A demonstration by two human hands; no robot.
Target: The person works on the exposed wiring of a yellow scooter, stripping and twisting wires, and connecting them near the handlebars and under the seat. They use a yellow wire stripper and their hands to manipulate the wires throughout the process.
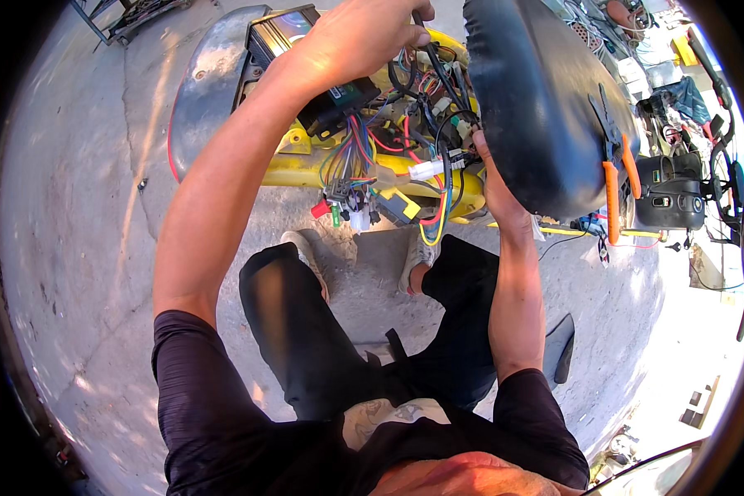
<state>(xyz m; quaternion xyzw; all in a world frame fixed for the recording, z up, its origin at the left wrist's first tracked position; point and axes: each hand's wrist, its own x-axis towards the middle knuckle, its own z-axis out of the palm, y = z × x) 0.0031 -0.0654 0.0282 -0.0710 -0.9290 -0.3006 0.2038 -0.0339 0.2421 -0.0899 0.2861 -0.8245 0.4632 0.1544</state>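
My left hand [360,45] pinches a black cable [428,54] above the open body of a yellow-framed scooter [302,169]. Under that wrist is a black controller box [343,104]. My right hand [494,165] reaches in among wires and white connectors [427,168] beside the black padded seat [537,99]; its fingers are partly hidden, and what they grip is unclear. Bundles of coloured wires with red, green and yellow plugs [322,208] hang over the near side. Orange-handled pliers [611,202] lie on the seat's right side.
Tools, cables and black housings [670,207] crowd the right background. A metal rack [124,21] stands at the top left. The cracked concrete floor [83,207] is around my legs, with a dark flat piece [560,343] by my right arm.
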